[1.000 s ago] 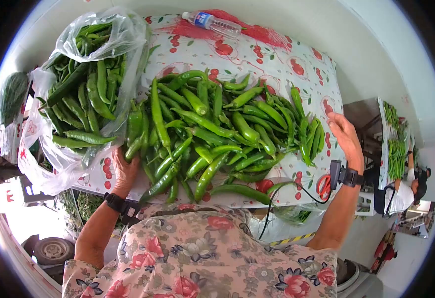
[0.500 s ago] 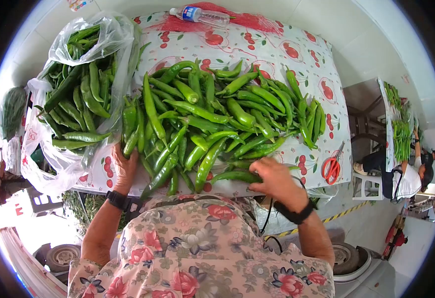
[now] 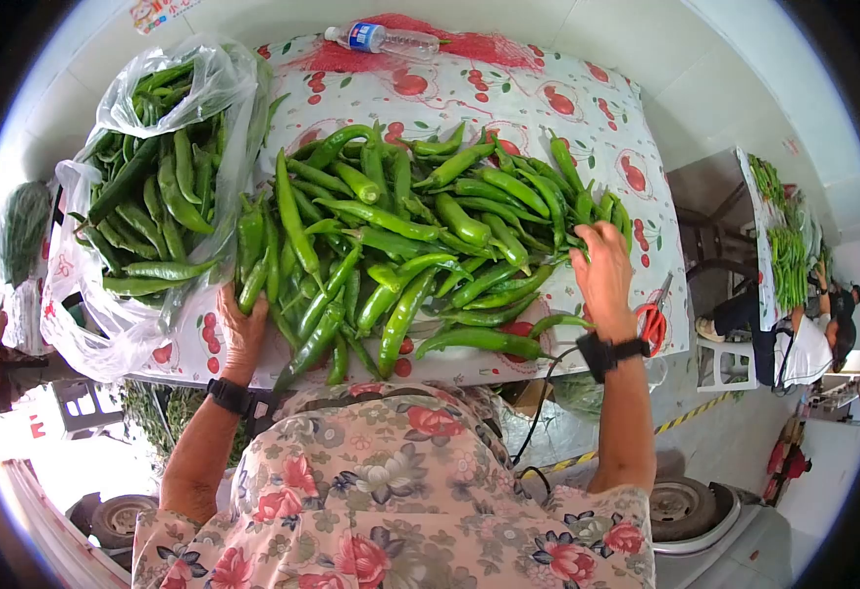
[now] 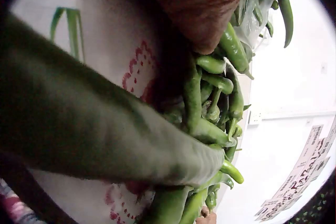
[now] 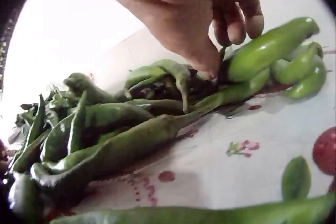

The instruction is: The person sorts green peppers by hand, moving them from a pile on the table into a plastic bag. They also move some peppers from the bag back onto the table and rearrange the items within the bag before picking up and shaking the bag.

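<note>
Long green peppers (image 3: 464, 218) lie in a loose pile on a cherry-patterned tablecloth (image 3: 587, 113). At the pile's left edge my left hand (image 3: 241, 336) rests against the peppers, its thumb by one of them and its fingertips hidden; I cannot tell whether they grip anything. A big dark pepper (image 4: 115, 124) crosses the left wrist view in front of that hand. My right hand (image 3: 604, 280) reaches over the pile's right end. In the right wrist view, its thumb and curled fingers pinch at the stem end of a bright green pepper (image 5: 273, 50).
A clear plastic bag (image 3: 111, 339) full of peppers stands at the left. Red-handled scissors (image 3: 651, 329) lie beside my right wrist. A plastic bottle (image 3: 363, 36) and red mesh (image 3: 469, 54) are at the far edge. Another person (image 3: 805, 348) works at the right.
My right hand swung from beyond the pile's right side to its front edge, then forward onto the peppers at the right end. My left hand stays by the left edge.
</note>
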{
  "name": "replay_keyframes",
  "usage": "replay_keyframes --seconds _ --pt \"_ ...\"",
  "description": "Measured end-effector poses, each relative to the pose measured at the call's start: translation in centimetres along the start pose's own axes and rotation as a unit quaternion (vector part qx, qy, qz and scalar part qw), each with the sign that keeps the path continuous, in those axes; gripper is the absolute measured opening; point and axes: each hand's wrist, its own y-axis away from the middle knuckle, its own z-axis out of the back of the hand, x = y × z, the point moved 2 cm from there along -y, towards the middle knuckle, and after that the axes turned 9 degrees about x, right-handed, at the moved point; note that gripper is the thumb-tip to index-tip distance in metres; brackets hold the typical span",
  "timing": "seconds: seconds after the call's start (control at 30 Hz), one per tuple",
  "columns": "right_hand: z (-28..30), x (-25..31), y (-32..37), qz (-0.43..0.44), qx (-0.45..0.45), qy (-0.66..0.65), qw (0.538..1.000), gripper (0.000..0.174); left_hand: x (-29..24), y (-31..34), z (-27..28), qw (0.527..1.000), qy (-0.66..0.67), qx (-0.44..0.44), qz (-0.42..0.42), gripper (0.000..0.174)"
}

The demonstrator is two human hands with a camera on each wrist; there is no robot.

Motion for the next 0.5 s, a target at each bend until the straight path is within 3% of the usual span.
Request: replay_keyframes --seconds 0.1,0.13,0.23,0.27,0.37,0.5 --pt "-1.3 -2.1 -1.4 -0.043 0.067 0.023 0.997 0.026 -1.6 -0.4 1.2 1.0 0.008 0.014 0.006 0.045" --pt "-1.0 -2.6 -1.4 -0.008 0.039 0.028 0.999 0.018 -1.9 -0.5 1.3 1.0 0.02 0.017 0.01 0.045" --pt "-0.5 -4.1 -1.0 -0.177 0.107 -0.174 0.963 0.013 -2.4 -0.6 1.3 0.998 0.047 0.027 0.016 0.045" --pt "0.0 -4.3 -0.9 -0.181 0.107 -0.181 0.961 0.013 -2.0 -0.5 1.2 0.999 0.048 0.021 0.014 0.045" --pt "-0.5 -5.9 0.0 -0.269 0.067 -0.467 0.839 0.019 -1.7 -0.2 0.9 1.0 0.03 -0.003 0.003 0.047" --pt "0.4 -5.6 0.1 -0.324 0.027 -0.559 0.762 0.02 -1.2 -0.4 0.7 1.0 -0.005 -0.008 -0.008 0.044"
